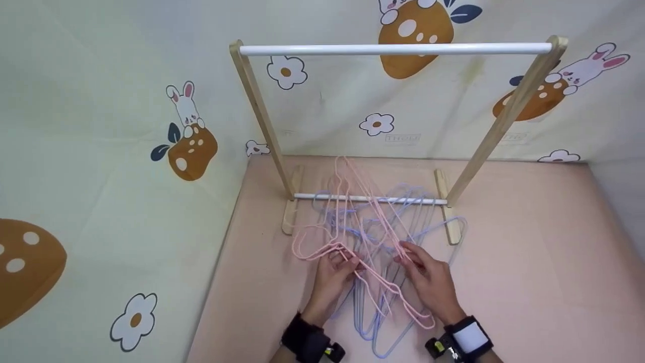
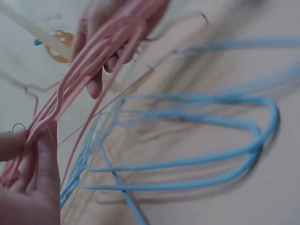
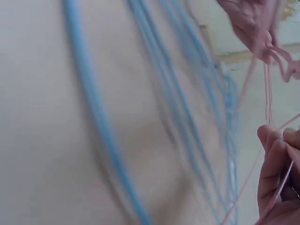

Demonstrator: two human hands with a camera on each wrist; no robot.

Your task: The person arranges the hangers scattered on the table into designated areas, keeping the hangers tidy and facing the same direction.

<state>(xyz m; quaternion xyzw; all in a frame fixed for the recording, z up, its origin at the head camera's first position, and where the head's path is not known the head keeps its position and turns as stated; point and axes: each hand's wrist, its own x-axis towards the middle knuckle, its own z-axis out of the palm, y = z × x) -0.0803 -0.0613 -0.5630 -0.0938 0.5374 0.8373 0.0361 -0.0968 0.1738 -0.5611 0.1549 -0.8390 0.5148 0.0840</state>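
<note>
Several pink wire hangers (image 1: pixel 336 246) are held above the table between both hands, their hooks and shoulders crossing. My left hand (image 1: pixel 330 277) grips them near the hook necks, with thumb and fingers closed round the wires. On the other side my right hand (image 1: pixel 434 282) pinches pink wire between thumb and fingertips, as the right wrist view also shows at the fingers (image 3: pixel 272 159). Beneath the hands several blue hangers (image 2: pixel 187 163) lie in an overlapping heap on the table. How many pink hangers each hand holds is hard to tell because the wires overlap.
Behind the hangers stands a rack with wooden side posts (image 1: pixel 259 111), a white top bar (image 1: pixel 395 49) and a white lower bar (image 1: pixel 423 201). Some hangers overlap its lower bar in view. A patterned cloth wall (image 1: pixel 327 106) borders the pink tabletop (image 1: pixel 544 262).
</note>
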